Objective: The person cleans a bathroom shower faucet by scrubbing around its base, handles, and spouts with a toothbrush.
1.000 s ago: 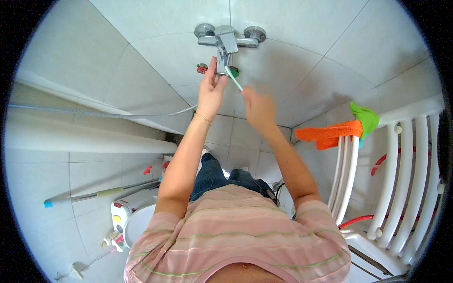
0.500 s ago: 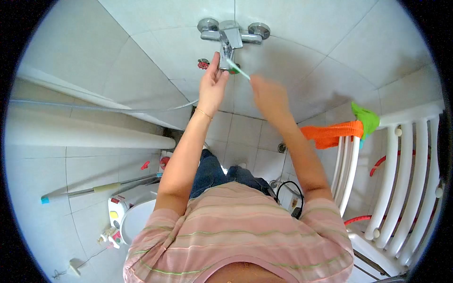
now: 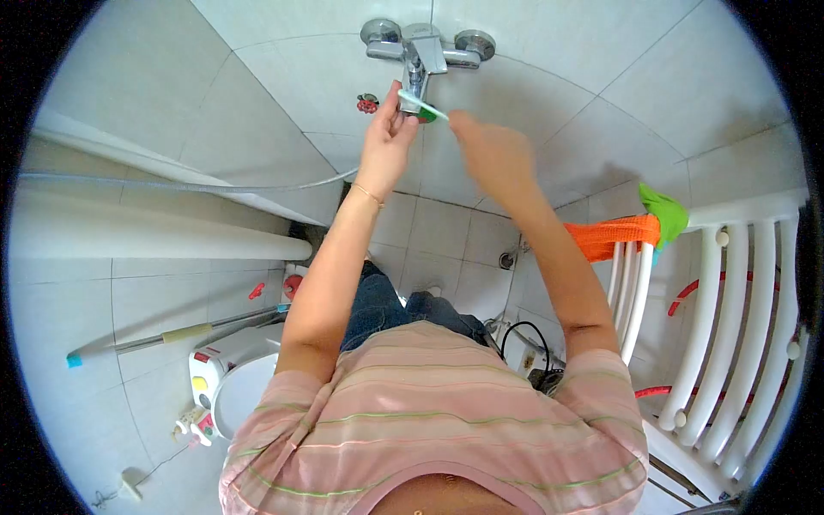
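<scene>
A chrome mixer faucet (image 3: 422,50) is fixed to the tiled wall at top centre. My left hand (image 3: 386,150) is beside and below its spout, index finger stretched upward along the left side and thumb apart. Whether it presses on the spout I cannot tell. My right hand (image 3: 493,159), blurred by motion, is closed round the end of a thin pale-green toothbrush (image 3: 429,108). The brush's far end crosses in front of the spout, close to my left fingertips. Something green (image 3: 427,114) shows behind the spout.
A small red valve handle (image 3: 367,104) sits on the wall left of the faucet. A grey hose (image 3: 249,186) runs leftward. On the right, an orange cloth (image 3: 614,235) and a green cloth (image 3: 662,210) hang on a white radiator (image 3: 712,326). A white appliance (image 3: 245,378) stands lower left.
The toothbrush and my right hand have shifted left and slightly up across the spout. My left hand stays by the spout. The whole view has tilted a little.
</scene>
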